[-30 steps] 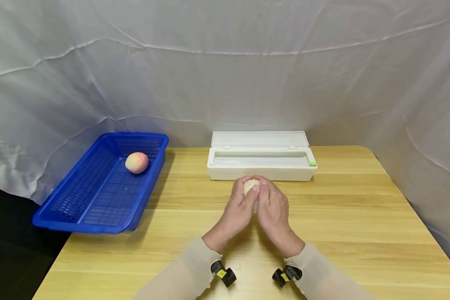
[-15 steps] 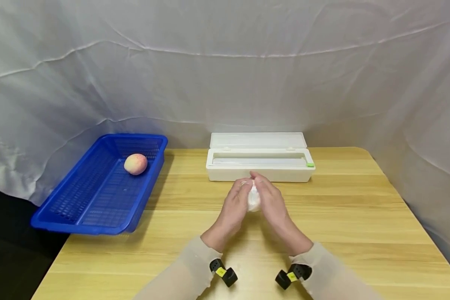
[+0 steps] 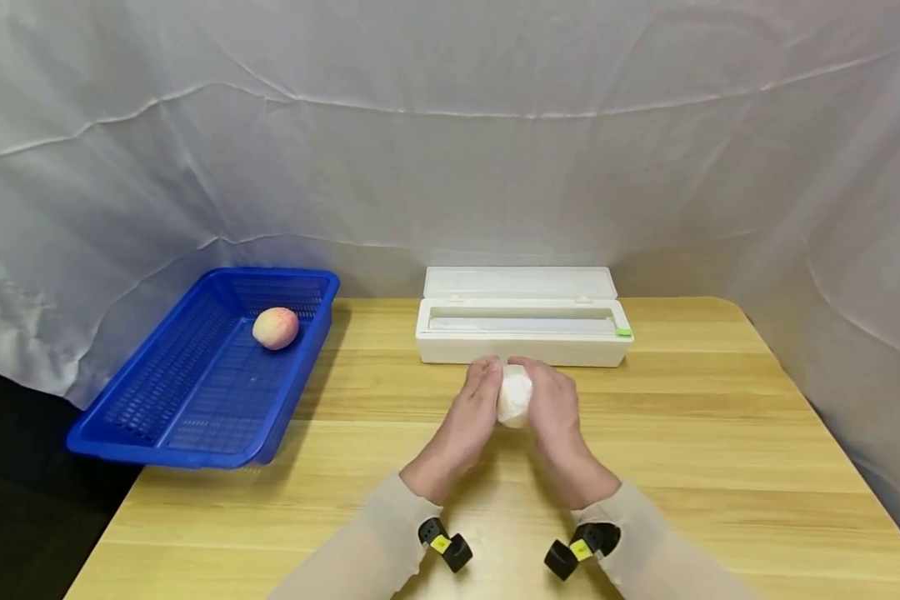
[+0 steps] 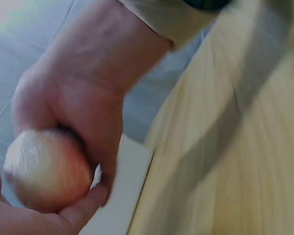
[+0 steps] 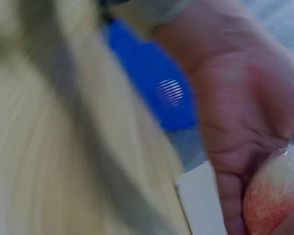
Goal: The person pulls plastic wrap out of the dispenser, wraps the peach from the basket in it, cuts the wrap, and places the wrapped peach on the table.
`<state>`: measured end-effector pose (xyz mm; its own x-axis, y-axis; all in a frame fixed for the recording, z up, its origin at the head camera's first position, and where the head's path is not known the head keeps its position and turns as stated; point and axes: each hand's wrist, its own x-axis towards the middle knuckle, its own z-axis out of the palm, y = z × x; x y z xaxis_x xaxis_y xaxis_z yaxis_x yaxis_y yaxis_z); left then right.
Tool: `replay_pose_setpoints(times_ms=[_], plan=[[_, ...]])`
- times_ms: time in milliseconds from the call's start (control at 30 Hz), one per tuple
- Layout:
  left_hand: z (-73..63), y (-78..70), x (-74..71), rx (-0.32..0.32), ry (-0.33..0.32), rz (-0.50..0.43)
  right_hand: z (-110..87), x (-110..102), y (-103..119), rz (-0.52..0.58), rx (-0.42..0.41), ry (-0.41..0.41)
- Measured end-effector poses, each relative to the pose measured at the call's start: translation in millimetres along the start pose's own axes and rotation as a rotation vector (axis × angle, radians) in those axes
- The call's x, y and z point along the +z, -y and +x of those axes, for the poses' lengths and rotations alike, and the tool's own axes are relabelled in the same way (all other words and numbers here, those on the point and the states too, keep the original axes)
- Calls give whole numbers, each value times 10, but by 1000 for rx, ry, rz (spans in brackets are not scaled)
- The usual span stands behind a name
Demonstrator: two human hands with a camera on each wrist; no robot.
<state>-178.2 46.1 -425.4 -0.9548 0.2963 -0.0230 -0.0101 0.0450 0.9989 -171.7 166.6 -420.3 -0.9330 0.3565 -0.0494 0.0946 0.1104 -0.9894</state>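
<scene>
Two hands: left hand and right hand curl round one peach, the gap between them narrow and filled by it.
Peach: between the hands, above the wooden table, just before the white box.
Film: glossy and creased; an edge could lift if the hands rub unevenly (how well it clings, I cannot tell).
Grip: smooth film could let the peach drop if one hand relaxes first.
White box: lid up; a forward nudge could shift it.

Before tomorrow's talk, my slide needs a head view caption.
Two hands hold a wrapped peach; a blue basket holds another peach.
</scene>
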Motion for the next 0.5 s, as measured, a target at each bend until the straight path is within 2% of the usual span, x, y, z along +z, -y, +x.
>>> replay_pose_setpoints(times_ms=[67, 133, 200, 267, 367, 433, 500], plan=[[0, -4, -25, 48, 47, 112, 7, -31, 61, 64, 77, 27], [2, 5, -33, 93, 52, 195, -6, -50, 109, 66, 92, 87], [9, 11, -25, 130, 18, 242, -30, -57, 132, -4, 31, 167], [6, 6, -11, 133, -44, 244, -57, -56, 131, -114, -77, 217], [-4, -26, 19, 121, -129, 208, -88, -32, 98, -211, -204, 171], [-15, -53, 43, 93, -147, 168, -102, -15, 73, -239, -243, 100], [-23, -73, 63, 64, -148, 142, -107, 5, 51, -205, -243, 38]])
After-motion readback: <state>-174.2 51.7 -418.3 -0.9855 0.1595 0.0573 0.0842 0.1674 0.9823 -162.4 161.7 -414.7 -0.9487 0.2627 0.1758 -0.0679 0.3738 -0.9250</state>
